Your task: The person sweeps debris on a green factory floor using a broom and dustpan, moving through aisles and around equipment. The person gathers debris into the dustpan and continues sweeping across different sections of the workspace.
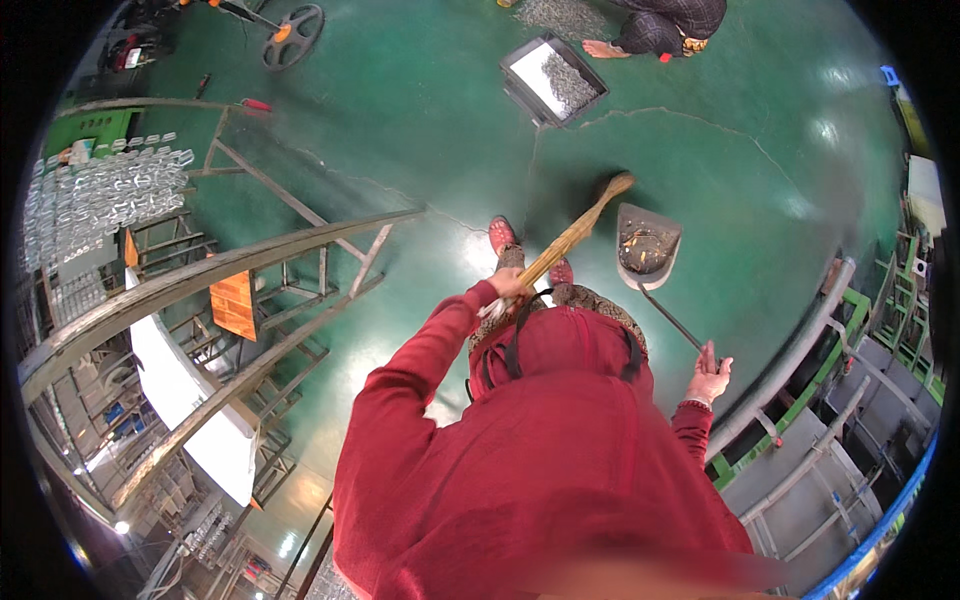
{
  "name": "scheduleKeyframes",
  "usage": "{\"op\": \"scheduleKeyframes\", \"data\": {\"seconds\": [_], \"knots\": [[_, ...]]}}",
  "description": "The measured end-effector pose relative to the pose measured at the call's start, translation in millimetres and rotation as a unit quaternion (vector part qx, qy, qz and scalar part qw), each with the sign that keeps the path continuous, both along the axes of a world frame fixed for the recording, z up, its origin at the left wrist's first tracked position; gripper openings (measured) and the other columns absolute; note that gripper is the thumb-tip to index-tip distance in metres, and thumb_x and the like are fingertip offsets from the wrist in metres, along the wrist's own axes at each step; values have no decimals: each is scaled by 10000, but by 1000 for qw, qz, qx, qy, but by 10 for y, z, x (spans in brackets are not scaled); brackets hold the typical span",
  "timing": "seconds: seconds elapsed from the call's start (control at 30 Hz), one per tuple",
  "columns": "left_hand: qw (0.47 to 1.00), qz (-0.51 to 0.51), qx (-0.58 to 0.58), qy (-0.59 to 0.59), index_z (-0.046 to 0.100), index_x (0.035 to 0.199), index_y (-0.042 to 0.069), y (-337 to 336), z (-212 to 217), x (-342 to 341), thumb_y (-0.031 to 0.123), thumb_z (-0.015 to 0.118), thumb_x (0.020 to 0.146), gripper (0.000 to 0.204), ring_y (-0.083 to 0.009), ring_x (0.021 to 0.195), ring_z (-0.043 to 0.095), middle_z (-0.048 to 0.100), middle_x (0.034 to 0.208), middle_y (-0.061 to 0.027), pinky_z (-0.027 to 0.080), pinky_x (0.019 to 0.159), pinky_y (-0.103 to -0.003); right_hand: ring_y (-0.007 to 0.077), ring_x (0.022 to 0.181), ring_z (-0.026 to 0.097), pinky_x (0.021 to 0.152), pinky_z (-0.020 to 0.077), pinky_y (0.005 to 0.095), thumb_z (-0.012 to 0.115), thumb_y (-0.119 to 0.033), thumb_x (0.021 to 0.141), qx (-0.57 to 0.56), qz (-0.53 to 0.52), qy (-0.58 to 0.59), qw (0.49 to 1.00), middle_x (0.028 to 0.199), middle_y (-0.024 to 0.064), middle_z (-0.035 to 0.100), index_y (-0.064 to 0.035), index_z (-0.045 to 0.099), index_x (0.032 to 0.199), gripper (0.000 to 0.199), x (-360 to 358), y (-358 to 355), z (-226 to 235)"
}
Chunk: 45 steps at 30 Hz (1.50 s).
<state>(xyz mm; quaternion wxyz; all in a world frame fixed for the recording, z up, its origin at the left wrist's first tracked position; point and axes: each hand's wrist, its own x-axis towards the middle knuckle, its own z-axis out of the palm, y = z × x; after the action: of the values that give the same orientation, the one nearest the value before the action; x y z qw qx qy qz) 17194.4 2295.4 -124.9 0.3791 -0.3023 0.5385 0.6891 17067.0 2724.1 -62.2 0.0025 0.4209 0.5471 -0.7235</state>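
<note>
Broom [575,233], straw-coloured with a wooden handle, slants from the left hand [508,284] down to the green floor [420,110], its head resting just left of the dustpan [646,245]. Left hand closed around the upper handle, in front of the red-sleeved chest; right hand [708,375] wrapped about the top of the dustpan's long thin rod, though how tightly it grips cannot be told at this size. Dustpan a grey metal scoop standing on the floor ahead of the person's red shoes [503,236], already carrying a brownish heap of sweepings in its bowl. Judged from this, part of the sweeping is done: debris has been gathered into the pan, and the floor right around the broom head looks mostly bare. What remains appears to be farther off: a grey tray [553,80] holding small metallic pieces lies well ahead, and a loose pile of similar pieces [560,15] spreads on the floor beyond it, near another person [665,28] crouching there. The filled pan is not yet emptied. Metal racks [260,300] stand to the left, a railing [800,340] to the right.
</note>
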Motion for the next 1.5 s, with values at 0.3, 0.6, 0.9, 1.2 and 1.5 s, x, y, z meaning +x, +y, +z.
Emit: {"op": "scheduleKeyframes", "data": {"seconds": [0.3,0.6,0.9,1.2,1.5], "knots": [[888,352,261,-141,407,937,58,-667,-257,228,-59,534,731,269,-46,398,381,435,628,-30,287,306,-143,269,926,551,791,378,328,484,-358,839,61,4,-15,998,1013,207,568,-80,301,1146,452,0,433,-105],[939,334,5,-83,412,1147,55,-1850,171,358,-57,606,662,534,-63,433,426,436,628,7,340,340,-201,264,888,574,703,405,297,544,-325,810,131,9,-33,991,946,199,596,-89,384,1044,369,59,-7,-126],[946,256,-196,-31,412,1166,48,-2032,640,789,-35,585,614,584,-126,412,465,482,587,-45,388,336,-280,249,864,579,664,409,289,490,-356,838,73,67,-22,995,958,193,590,-78,378,1046,364,227,-536,-172],[928,355,-55,-98,271,1301,98,-1605,1019,1562,-75,592,623,770,-105,429,451,461,598,-25,370,341,-253,272,886,579,698,388,304,475,-333,852,8,195,5,981,1008,196,569,-98,390,980,281,164,-1511,-160],[907,394,-109,-107,459,921,21,-2253,-224,1247,-71,610,611,357,-135,388,475,485,565,-56,377,311,-283,281,842,603,648,400,306,514,-218,844,-25,385,68,920,880,126,593,-96,436,846,145,-227,-2613,-125]]}}
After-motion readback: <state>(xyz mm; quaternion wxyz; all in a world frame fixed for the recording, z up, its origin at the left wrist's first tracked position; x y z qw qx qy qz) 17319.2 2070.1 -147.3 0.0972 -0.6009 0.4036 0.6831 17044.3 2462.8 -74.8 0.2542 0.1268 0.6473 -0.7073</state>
